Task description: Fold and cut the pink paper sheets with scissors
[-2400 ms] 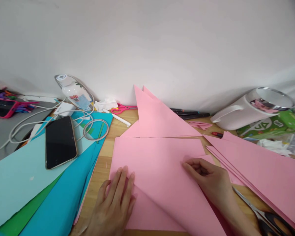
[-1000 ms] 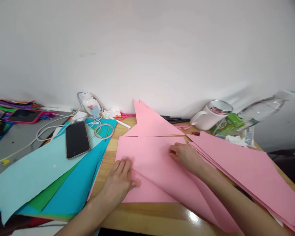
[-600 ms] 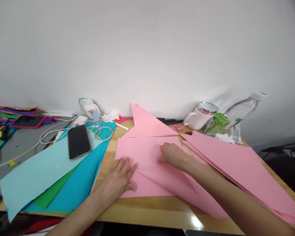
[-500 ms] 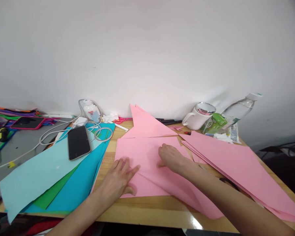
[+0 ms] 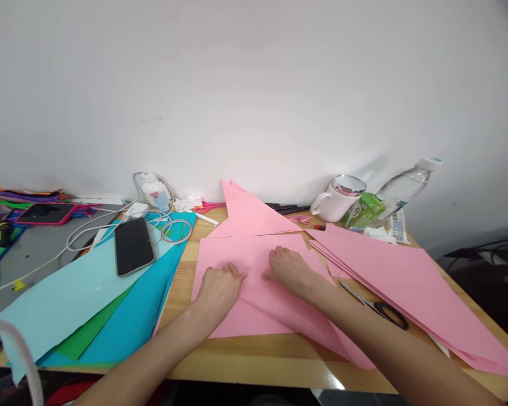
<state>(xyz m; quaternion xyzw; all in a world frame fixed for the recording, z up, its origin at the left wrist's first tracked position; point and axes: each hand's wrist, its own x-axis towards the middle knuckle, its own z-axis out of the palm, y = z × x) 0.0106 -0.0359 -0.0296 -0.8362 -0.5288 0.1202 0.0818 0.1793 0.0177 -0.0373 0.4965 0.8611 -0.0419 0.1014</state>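
Note:
A large pink paper sheet (image 5: 258, 316) lies on the wooden table (image 5: 254, 361) in front of me, with a diagonal fold across it. My left hand (image 5: 219, 286) rests flat on the sheet, fingers stretched toward the fold. My right hand (image 5: 288, 270) presses down on the folded flap just right of it, fingers curled low against the paper. The two hands almost meet. A folded pink triangle (image 5: 249, 213) lies behind the sheet.
A stack of pink sheets (image 5: 402, 282) lies at the right, with scissors (image 5: 375, 305) at its near edge. Blue and green papers (image 5: 76, 304) with a black phone (image 5: 131, 246) and cables lie left. A white mug (image 5: 336, 198), green carton (image 5: 366, 210) and water bottle (image 5: 404, 185) stand at the back right.
My left hand slid up and right along the pink sheet toward the right hand. My right hand moved slightly left on the flap. The view pulled back from the table since the earliest frame.

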